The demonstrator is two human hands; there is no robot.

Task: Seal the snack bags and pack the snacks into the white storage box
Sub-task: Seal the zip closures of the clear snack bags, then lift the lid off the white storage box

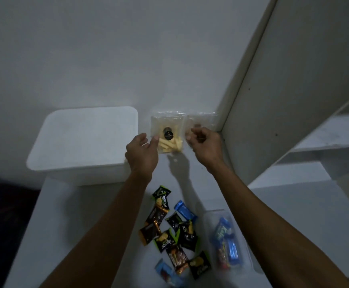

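Clear snack bag, yellow sticks inside

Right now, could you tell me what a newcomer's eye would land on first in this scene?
Both hands reach a clear bag of pale yellow sticks propped against the wall: the left hand touches its edge, the right hand hovers curled beside it. A lidded white storage box sits left, and dark and blue snack packets lie scattered nearer the camera.

The picture was dim and grainy, with soft shadows on the worktop, slight blur on the hands, and wide-angle bending at the edges.
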